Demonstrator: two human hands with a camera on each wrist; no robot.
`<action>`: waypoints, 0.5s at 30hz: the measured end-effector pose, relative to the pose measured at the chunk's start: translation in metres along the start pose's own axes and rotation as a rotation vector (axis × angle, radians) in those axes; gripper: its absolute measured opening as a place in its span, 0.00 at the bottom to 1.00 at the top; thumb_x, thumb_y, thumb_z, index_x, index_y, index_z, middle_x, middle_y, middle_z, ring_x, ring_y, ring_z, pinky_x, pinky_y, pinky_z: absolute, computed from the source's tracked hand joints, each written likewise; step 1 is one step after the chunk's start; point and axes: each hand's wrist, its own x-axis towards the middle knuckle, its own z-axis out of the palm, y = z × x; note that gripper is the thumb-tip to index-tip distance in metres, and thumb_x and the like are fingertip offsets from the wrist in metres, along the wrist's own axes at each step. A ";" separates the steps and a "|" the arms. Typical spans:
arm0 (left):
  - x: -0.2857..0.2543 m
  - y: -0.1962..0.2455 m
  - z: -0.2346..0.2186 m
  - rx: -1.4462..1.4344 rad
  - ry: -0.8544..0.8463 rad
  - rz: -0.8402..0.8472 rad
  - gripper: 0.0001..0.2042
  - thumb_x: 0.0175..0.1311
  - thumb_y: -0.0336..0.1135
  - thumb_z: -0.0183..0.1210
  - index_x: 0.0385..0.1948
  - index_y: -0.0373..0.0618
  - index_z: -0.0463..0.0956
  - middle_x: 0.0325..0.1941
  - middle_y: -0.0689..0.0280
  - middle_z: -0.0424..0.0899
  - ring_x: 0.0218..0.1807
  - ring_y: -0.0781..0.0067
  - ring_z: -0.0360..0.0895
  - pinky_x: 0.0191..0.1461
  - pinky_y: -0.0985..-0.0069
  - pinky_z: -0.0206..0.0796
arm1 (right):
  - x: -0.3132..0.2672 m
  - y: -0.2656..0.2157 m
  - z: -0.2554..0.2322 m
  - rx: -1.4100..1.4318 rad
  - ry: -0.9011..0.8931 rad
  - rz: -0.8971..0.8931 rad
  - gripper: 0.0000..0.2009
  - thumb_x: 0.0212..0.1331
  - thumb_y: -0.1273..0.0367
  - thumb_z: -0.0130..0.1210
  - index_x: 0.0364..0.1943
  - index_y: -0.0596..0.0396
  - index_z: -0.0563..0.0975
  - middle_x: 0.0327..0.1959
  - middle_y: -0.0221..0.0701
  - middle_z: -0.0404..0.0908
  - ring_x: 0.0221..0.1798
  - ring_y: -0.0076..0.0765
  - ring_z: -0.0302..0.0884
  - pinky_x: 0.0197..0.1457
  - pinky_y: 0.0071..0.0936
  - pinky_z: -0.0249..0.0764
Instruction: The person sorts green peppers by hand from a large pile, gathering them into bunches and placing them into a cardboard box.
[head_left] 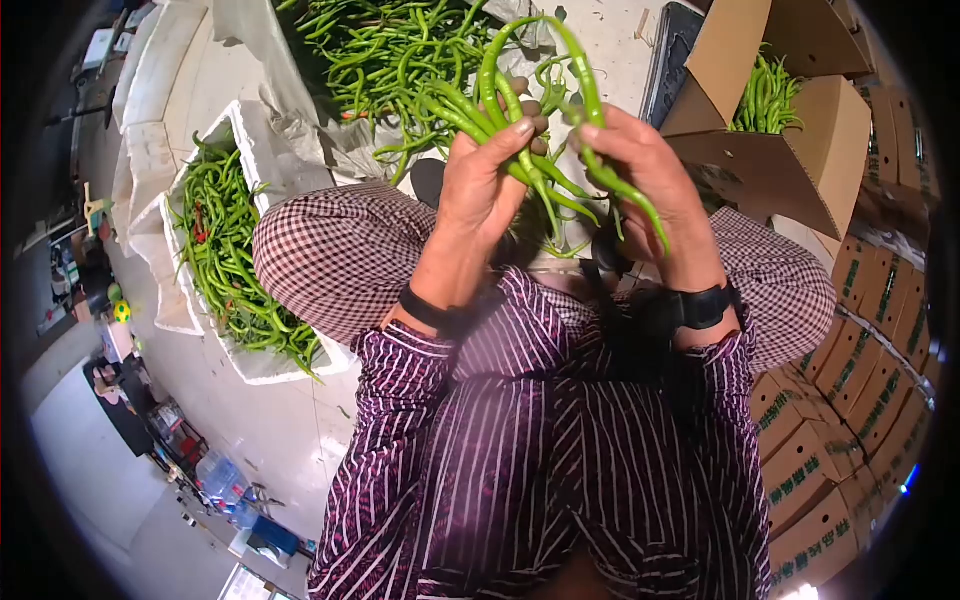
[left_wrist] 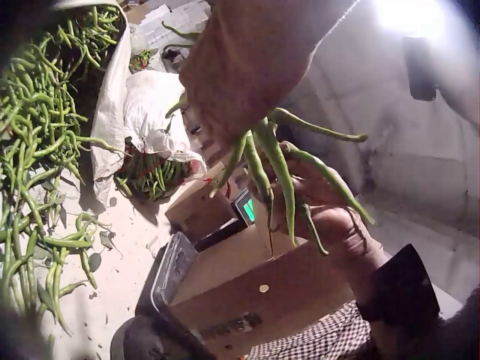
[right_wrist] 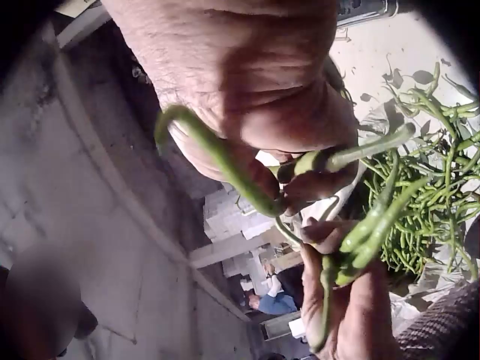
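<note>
My left hand (head_left: 482,185) grips a bunch of long green chili peppers (head_left: 455,108), their ends fanning out past the fingers. Close beside it on the right, my right hand (head_left: 660,185) pinches more peppers (head_left: 640,200) between thumb and fingers. One pepper arches over from the left bunch toward the right hand. In the left wrist view, peppers (left_wrist: 279,169) hang below the left hand, overlapping the right hand (left_wrist: 337,229) behind them. The right wrist view has a curved pepper (right_wrist: 217,157) sticking out of the right hand (right_wrist: 247,75), with the left hand (right_wrist: 356,319) below.
A heap of loose peppers (head_left: 400,65) lies on sheeting ahead. To the left stands a white foam box (head_left: 265,378) filled with peppers. An open cardboard box (head_left: 750,170) with peppers inside sits at the right, near stacked cartons (head_left: 810,465). Another person (right_wrist: 277,301) appears far off.
</note>
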 end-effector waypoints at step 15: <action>-0.004 -0.027 0.007 0.109 0.056 -0.163 0.18 0.66 0.34 0.54 0.54 0.34 0.69 0.49 0.59 0.77 0.48 0.70 0.77 0.52 0.72 0.72 | 0.014 0.030 -0.009 0.362 -0.049 -0.050 0.16 0.62 0.71 0.53 0.52 0.63 0.70 0.44 0.34 0.77 0.45 0.28 0.77 0.50 0.24 0.75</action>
